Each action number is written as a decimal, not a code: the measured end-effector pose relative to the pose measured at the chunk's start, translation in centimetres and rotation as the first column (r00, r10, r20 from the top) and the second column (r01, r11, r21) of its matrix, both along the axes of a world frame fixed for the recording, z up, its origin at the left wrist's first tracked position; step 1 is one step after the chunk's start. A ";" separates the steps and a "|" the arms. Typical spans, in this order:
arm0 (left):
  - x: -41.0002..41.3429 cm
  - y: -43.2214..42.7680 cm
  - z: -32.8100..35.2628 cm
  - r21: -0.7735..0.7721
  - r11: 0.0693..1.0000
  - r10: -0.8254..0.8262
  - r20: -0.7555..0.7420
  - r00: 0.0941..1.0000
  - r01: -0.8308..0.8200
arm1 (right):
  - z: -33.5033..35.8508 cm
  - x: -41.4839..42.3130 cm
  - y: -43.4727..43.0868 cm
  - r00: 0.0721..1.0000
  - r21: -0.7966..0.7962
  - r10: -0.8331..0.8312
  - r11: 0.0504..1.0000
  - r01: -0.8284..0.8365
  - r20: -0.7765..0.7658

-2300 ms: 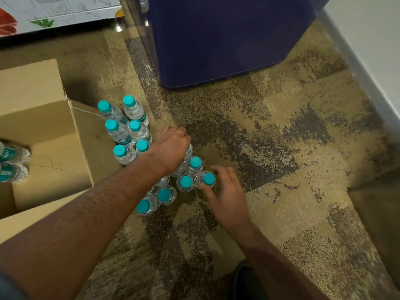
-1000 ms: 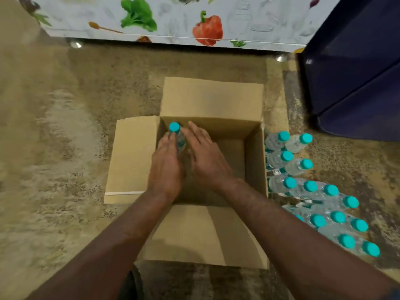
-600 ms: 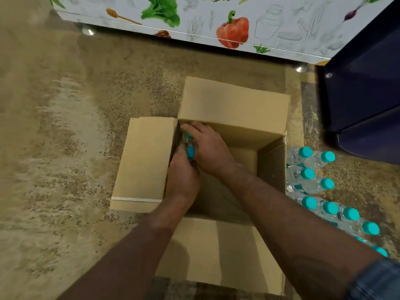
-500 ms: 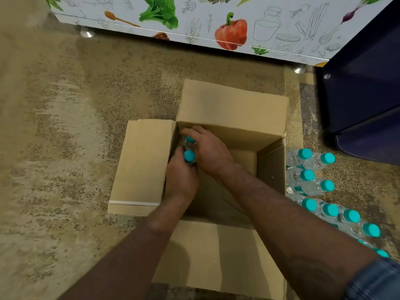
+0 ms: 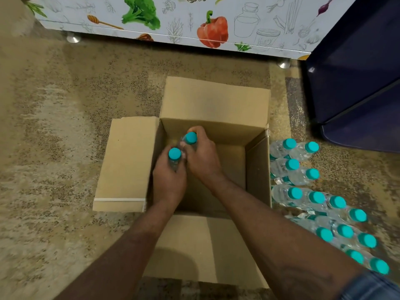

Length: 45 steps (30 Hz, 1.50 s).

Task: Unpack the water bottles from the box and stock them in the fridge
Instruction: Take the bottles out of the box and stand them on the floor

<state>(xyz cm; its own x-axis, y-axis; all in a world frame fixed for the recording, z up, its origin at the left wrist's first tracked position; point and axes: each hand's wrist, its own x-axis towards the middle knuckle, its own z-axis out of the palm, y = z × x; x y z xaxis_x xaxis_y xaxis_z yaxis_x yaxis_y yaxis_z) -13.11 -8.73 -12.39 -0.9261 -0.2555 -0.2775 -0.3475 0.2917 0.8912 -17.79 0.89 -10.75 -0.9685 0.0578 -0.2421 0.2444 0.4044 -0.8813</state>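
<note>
Risen slightly since before, near bottle (image 5: 175,153) sits gripped by curled left hand (image 5: 169,182) fingers; far bottle (image 5: 191,138), just beyond, by right hand (image 5: 204,158) fingers, inside box (image 5: 258,167).

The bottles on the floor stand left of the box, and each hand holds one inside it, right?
Not quite. The head view shows the floor bottles right of the box, not left. The left hand and right hand do each hold one inside it.

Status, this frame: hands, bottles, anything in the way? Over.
Left hand grips one bottle, right hand grips a second bottle, both by the open box's left wall. Unpacked bottles stand on carpet beside box. Lift path clear.
</note>
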 end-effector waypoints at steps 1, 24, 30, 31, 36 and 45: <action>0.3 0.3 0.6 -0.013 1.000 0.010 -0.022 1.000 -0.010 | 0.6 0.7 0.4 0.999 -0.021 -0.018 1.000 0.017 -0.030; 19.7 22.2 18.9 0.388 0.916 -0.109 -0.016 0.994 0.106 | 19.5 23.4 21.4 0.873 -0.111 -0.470 0.882 0.458 -0.134; 22.3 24.7 20.3 0.316 0.922 -0.231 -0.016 0.973 0.224 | 21.1 28.3 26.2 0.816 -0.204 -0.565 0.819 0.537 -0.122; 22.8 25.0 20.4 0.294 0.924 -0.251 -0.017 0.968 0.245 | 21.2 29.1 26.8 0.811 -0.210 -0.572 0.814 0.542 -0.124; 24.7 27.0 20.0 0.267 0.918 -0.308 0.007 0.951 0.295 | 20.8 31.9 30.3 0.760 -0.234 -0.639 0.762 0.604 -0.118; 22.8 31.3 18.9 0.301 0.886 -0.360 -0.035 0.932 0.353 | 18.5 33.4 35.9 0.709 -0.152 -0.683 0.731 0.666 -0.175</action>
